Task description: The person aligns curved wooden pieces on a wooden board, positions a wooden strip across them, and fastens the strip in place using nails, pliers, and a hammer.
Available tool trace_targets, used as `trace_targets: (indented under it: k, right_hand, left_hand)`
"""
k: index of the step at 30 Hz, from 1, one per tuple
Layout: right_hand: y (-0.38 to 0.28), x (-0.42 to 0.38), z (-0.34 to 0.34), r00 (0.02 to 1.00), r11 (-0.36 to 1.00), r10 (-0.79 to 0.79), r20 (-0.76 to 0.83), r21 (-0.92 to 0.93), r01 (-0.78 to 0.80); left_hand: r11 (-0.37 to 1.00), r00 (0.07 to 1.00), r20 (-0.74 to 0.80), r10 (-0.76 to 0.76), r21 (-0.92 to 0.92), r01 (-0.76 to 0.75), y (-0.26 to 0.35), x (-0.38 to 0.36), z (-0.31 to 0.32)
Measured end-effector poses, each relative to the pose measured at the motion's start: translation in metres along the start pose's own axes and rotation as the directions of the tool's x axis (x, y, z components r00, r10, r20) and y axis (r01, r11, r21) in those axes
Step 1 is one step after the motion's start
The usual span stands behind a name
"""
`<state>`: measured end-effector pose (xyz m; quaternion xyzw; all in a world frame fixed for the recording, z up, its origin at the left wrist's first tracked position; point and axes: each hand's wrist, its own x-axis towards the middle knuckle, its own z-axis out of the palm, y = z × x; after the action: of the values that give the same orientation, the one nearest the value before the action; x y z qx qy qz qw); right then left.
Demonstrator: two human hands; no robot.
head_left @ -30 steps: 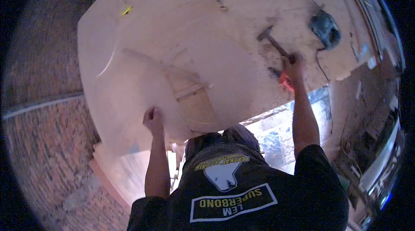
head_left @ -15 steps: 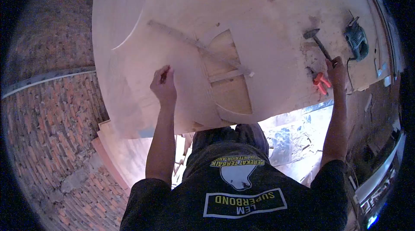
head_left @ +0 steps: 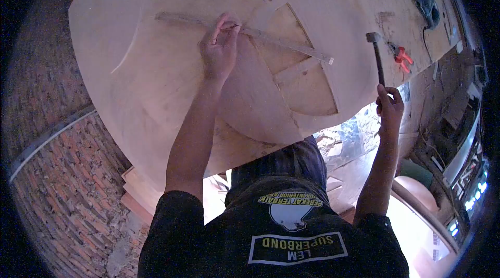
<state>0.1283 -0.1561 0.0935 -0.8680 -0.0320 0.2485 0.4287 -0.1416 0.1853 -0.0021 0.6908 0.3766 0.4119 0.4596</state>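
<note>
My right hand (head_left: 389,103) is wrapped round the lower handle of a hammer (head_left: 379,59), whose head points away from me, above the right part of the wooden board (head_left: 172,90). My left hand (head_left: 219,51) has its fingers pinched over a thin wooden strip (head_left: 289,46); whatever small thing is between the fingertips is too small to make out. The strip runs slantwise across the board and over a recessed, fan-shaped section (head_left: 304,83) with a short crosspiece in it.
Red-handled pliers (head_left: 402,59) lie right of the hammer. Farther back at the right is a dark green power tool (head_left: 427,7) with a cord. A brick wall (head_left: 67,189) rises at the left. Several pieces of material lean at the lower right.
My left hand has moved forward and right to the strip. The hammer has been lifted off the board and brought nearer to me. The view has shifted, and the yellow tape measure is out of sight.
</note>
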Motion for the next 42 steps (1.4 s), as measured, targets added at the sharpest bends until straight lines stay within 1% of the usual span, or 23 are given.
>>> trace_targets:
  k: [1,4,7,10,13,14,16,19,22,25,28,34,37,40,42]
  right_hand:
    - [0.001,-0.008,0.004,1.000,0.999,0.030,-0.005,-0.021,-0.030]
    - [0.008,-0.022,0.013,0.999,1.000,0.016,0.041,-0.003,-0.016]
    - [0.009,-0.030,0.020,0.998,0.999,0.038,0.057,0.008,-0.038]
    - [0.011,-0.038,0.025,0.997,0.998,0.052,0.050,0.024,-0.053]
    - [0.011,-0.041,0.029,0.998,0.999,0.047,0.035,0.023,-0.047]
    - [0.012,-0.043,0.030,0.999,0.999,0.044,0.028,0.018,-0.044]
    - [0.011,-0.044,0.032,0.998,0.999,0.050,0.024,0.009,-0.050]
    - [0.008,-0.044,0.036,0.997,0.996,0.073,0.029,0.044,-0.074]
    - [0.012,-0.041,0.040,0.995,0.993,0.088,0.043,0.080,-0.091]
    - [0.014,-0.041,0.043,0.996,0.993,0.075,0.047,0.090,-0.079]
    - [0.018,-0.039,0.046,0.995,0.987,0.080,0.063,0.136,-0.088]
    - [0.018,-0.040,0.048,0.993,0.985,0.101,0.058,0.131,-0.108]
    - [0.018,-0.040,0.049,0.993,0.987,0.097,0.071,0.118,-0.105]
    - [0.018,-0.040,0.053,0.993,0.983,0.095,0.077,0.149,-0.105]
    - [0.018,-0.041,0.054,0.991,0.984,0.098,0.093,0.139,-0.111]
  left_hand:
    - [0.999,1.000,-0.004,0.021,-0.048,-0.021,-0.004,0.000,0.002]
    - [0.999,0.999,0.028,-0.039,-0.032,0.039,-0.011,-0.001,0.004]
    - [0.996,0.997,0.037,-0.069,-0.052,0.071,-0.013,-0.005,0.006]
    - [0.996,0.998,0.052,-0.045,0.074,0.041,-0.012,-0.003,0.007]
    - [0.998,0.996,0.072,-0.059,-0.020,0.061,-0.021,-0.003,0.010]
    - [0.997,0.995,0.070,-0.070,0.034,0.068,-0.024,-0.005,0.009]
    - [0.986,0.994,0.065,-0.090,0.146,0.079,-0.010,-0.003,0.007]
    - [0.998,0.995,0.073,-0.061,0.021,0.060,-0.012,-0.004,0.009]
    - [0.993,0.991,0.056,-0.117,-0.025,0.119,-0.010,-0.002,0.008]
    - [0.990,0.991,0.041,-0.127,-0.052,0.129,-0.009,-0.003,0.009]
    - [0.994,0.993,0.061,-0.097,-0.037,0.100,-0.011,-0.001,0.008]
    - [0.997,0.993,0.097,-0.069,-0.013,0.071,-0.012,-0.002,0.007]
    - [0.996,0.996,0.082,-0.044,-0.077,0.051,-0.015,-0.003,0.009]
    - [0.999,0.997,0.082,-0.005,-0.053,0.009,-0.019,-0.002,0.009]
    - [1.000,0.997,0.075,-0.009,-0.016,0.011,-0.019,-0.002,0.008]
